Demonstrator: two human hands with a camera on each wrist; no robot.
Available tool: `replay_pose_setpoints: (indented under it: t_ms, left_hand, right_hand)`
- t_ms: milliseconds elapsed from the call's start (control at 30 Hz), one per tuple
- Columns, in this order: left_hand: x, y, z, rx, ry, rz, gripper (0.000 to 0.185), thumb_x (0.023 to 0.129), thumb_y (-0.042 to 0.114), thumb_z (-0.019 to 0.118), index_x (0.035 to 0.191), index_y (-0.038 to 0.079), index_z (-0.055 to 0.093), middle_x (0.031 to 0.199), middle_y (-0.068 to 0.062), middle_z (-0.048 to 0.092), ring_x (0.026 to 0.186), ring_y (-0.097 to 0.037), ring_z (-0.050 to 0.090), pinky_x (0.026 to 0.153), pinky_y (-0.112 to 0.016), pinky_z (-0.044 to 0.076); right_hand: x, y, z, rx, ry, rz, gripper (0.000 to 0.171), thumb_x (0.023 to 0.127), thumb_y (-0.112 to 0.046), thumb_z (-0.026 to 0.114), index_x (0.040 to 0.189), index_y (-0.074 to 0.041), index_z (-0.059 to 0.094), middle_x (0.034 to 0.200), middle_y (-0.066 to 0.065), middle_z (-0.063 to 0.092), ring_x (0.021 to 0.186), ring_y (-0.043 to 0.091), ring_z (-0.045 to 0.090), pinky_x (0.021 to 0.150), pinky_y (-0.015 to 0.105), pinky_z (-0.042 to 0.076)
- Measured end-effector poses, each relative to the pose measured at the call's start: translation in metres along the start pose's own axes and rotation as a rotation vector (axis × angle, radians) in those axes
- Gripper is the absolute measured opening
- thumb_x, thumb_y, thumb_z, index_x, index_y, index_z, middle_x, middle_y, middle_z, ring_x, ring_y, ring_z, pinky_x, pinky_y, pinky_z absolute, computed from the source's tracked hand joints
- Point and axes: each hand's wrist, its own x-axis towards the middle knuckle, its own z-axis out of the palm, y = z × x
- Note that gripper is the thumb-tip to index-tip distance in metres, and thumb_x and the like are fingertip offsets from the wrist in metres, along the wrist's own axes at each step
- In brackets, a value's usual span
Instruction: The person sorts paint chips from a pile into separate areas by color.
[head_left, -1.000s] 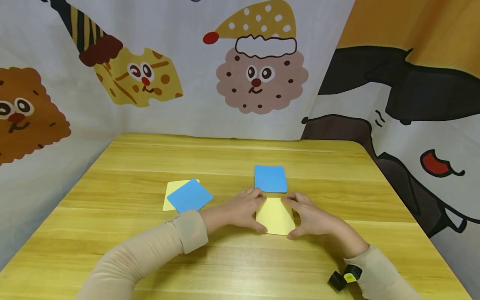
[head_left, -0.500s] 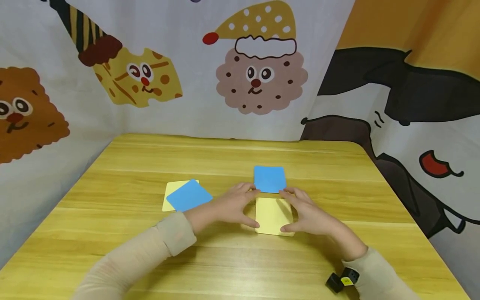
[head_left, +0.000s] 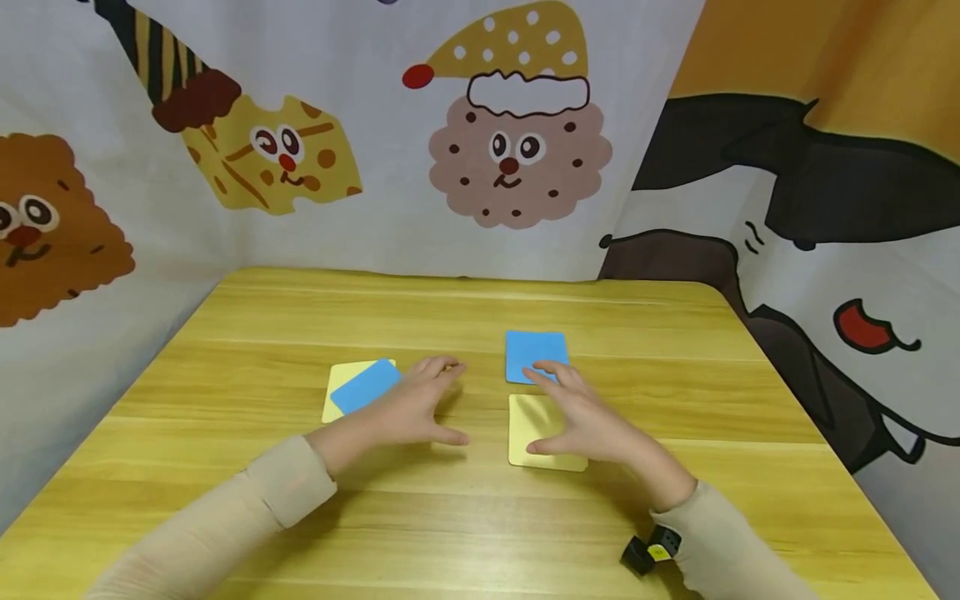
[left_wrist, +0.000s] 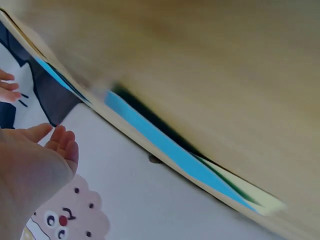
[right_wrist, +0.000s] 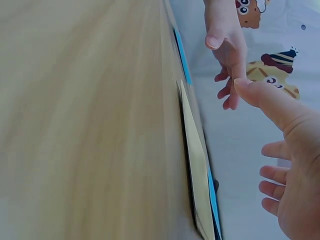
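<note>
My left hand hovers over the table just right of a blue square card, its thumb and fingers spread with nothing between them. That blue card lies askew on a yellow square card, and my hand and wrist hide part of the pair. My right hand is spread above another yellow card, thumb over its middle. The fingertips of that hand overlap a second blue card lying flat just behind it. In the right wrist view, the right hand holds nothing and sits apart from the cards.
The wooden table carries the cards around its middle. A small black device with a yellow label is at the right sleeve's cuff. Behind the table hangs a white curtain printed with cartoon food.
Both hands have let go of the yellow card, which now lies flat. The left hand has drawn away to the left; the right hand has shifted slightly left over the card.
</note>
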Motion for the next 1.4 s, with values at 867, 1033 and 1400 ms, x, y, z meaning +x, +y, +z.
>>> replay_pose_setpoints:
  t_ms: [867, 1033, 1400]
  left_hand:
    - [-0.072, -0.074, -0.013, 0.098, 0.163, -0.222, 0.113, 0.065, 0.067, 0.075, 0.14, -0.01, 0.038, 0.135, -0.025, 0.041, 0.122, -0.04, 0.038, 0.097, -0.059, 0.032]
    - [-0.08, -0.079, -0.013, 0.118, 0.162, -0.237, 0.115, 0.065, 0.069, 0.074, 0.138, -0.012, 0.039, 0.134, -0.027, 0.042, 0.121, -0.041, 0.04, 0.096, -0.059, 0.033]
    - [-0.093, -0.08, -0.009, 0.138, 0.162, -0.26, 0.114, 0.068, 0.072, 0.068, 0.137, -0.014, 0.04, 0.133, -0.026, 0.044, 0.12, -0.041, 0.041, 0.095, -0.059, 0.033]
  right_hand:
    - [0.082, -0.041, 0.034, -0.122, -0.212, -0.127, 0.1, 0.074, -0.046, 0.081, 0.153, -0.017, 0.027, 0.155, 0.006, 0.02, 0.141, 0.026, 0.016, 0.107, 0.053, 0.023]
    - [0.1, -0.042, 0.04, -0.147, -0.244, -0.162, 0.102, 0.072, -0.048, 0.081, 0.152, -0.013, 0.028, 0.154, 0.01, 0.022, 0.14, 0.027, 0.018, 0.108, 0.051, 0.024]
    - [0.134, -0.05, 0.049, -0.199, -0.312, -0.195, 0.104, 0.072, -0.053, 0.079, 0.152, -0.011, 0.028, 0.155, 0.011, 0.022, 0.14, 0.026, 0.019, 0.111, 0.043, 0.019]
